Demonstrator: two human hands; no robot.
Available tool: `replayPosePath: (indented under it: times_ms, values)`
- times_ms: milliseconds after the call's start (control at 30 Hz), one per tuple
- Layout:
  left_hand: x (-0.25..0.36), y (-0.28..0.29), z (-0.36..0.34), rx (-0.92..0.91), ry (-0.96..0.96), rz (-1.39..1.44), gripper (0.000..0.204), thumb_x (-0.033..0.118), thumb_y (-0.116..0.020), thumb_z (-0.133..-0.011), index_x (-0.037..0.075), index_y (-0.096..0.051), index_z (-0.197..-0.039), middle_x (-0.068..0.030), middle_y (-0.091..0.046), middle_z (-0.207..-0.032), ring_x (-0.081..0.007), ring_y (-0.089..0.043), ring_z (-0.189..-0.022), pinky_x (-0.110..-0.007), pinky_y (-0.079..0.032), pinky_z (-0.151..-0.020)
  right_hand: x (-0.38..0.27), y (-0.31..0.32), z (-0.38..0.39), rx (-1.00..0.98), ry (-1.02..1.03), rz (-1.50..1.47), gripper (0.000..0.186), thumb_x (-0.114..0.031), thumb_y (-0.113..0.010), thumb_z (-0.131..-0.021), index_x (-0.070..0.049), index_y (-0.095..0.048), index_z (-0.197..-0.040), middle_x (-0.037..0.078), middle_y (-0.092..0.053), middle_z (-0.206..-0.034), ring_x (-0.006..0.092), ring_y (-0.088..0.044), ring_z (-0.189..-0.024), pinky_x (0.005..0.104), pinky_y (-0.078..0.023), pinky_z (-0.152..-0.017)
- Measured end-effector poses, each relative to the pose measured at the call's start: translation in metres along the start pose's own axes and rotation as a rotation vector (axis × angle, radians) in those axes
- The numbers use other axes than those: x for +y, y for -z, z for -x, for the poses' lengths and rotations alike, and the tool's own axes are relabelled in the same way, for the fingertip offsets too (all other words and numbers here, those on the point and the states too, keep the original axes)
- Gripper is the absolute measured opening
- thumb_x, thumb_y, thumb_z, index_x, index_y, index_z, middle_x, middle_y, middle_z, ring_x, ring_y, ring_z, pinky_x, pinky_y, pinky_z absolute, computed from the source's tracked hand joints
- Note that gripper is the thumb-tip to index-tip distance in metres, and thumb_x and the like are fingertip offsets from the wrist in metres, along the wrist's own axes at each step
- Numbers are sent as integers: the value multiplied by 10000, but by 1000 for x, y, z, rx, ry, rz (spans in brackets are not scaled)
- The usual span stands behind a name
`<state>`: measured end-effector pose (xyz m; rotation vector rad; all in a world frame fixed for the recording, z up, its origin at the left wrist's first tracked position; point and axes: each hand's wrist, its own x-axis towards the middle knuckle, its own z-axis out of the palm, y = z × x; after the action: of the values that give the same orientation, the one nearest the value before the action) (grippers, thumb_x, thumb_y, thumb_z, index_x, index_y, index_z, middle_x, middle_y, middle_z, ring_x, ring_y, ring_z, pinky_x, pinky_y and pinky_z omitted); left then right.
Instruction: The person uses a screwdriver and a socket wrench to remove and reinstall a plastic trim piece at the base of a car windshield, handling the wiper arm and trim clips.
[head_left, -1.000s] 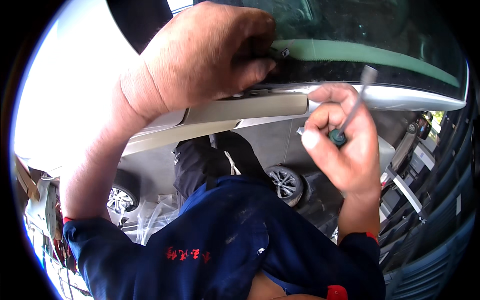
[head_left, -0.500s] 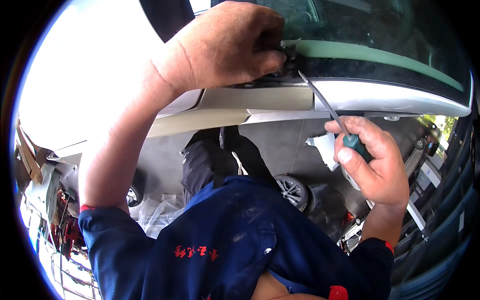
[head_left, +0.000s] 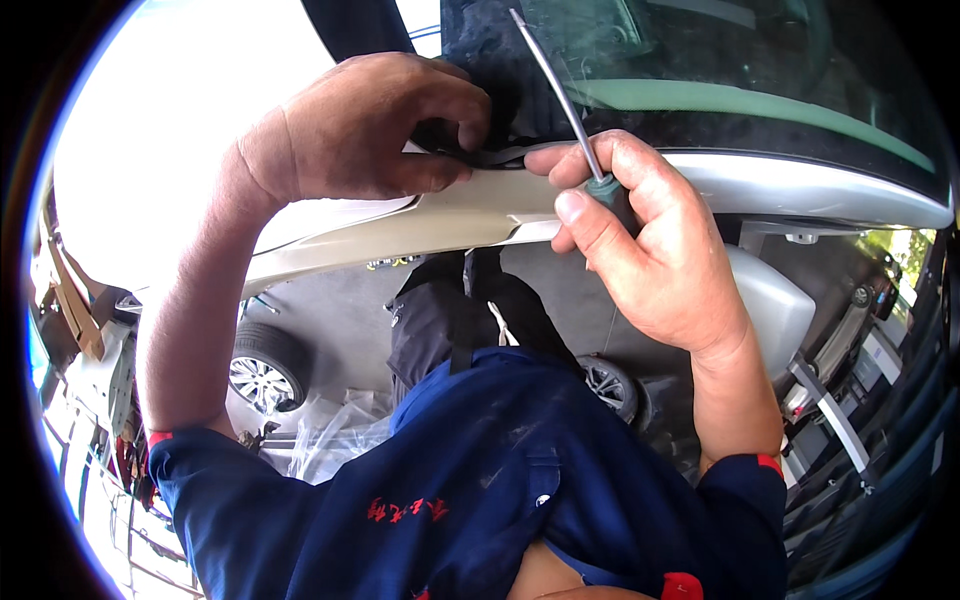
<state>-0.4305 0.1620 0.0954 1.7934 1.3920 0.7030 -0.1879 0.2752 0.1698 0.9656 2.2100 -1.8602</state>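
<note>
At the lower edge of a car window, my left hand curls its fingers and thumb round a black rubber trim strip; part of the strip is hidden inside the hand. My right hand grips a screwdriver by its dark green handle, the metal shaft slanting up and left across the dark glass. The outstretched fingertips of that hand lie beside the strip's right end; whether they touch it I cannot tell. Both hands are over the pale car body panel just below the glass.
A bright white panel fills the upper left. Below the car, a wheel lies at left beside clear plastic sheeting, and another wheel is behind my body. A white part stands right of my right forearm.
My left hand has moved left along the window edge. My right hand has come up and left to the edge with the screwdriver, whose tip now points over the glass.
</note>
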Motion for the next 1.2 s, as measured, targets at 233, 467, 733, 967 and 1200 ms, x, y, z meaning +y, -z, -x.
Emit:
replayPosePath:
  times_ms: [233,467,733,967,1200]
  values:
    - [-18,4,-7,-75,-66,100,153,63,-767,-874,6,-710,-1004,-123,-680,-943,-280,-718,-900,-366,-607,-815,-24,24,15,-26,284,572,422,1,-658,-891,39,-603,-1308,165,-692,-1065,212,-675,-846,336,-546,-822]
    - [-13,-7,1,31,-169,24,98,44,-758,-870,13,-718,-954,-124,-689,-938,-288,-727,-884,-377,-617,-782,-59,64,14,-269,114,681,376,25,-611,-808,49,-654,-1181,178,-705,-1009,268,-704,-845,339,-545,-791]
    - [-16,-9,1,64,-187,-9,105,44,-779,-831,28,-712,-910,-124,-696,-956,-296,-727,-877,-387,-615,-764,-63,65,-1,-342,133,702,349,10,-626,-750,53,-708,-1087,189,-731,-965,340,-717,-887,398,-559,-813]
    - [-15,-9,-2,52,-179,-13,119,57,-793,-813,33,-711,-896,-117,-695,-938,-295,-719,-872,-382,-611,-764,-64,56,-9,-352,177,720,370,29,-629,-726,58,-721,-1083,200,-734,-946,346,-725,-863,397,-566,-790]
    - [-11,-8,-3,47,-164,-16,130,53,-800,-796,33,-714,-891,-117,-694,-918,-299,-714,-905,-396,-605,-782,-74,54,-5,-348,117,699,355,37,-627,-727,63,-732,-1065,214,-739,-944,356,-733,-870,387,-571,-787]
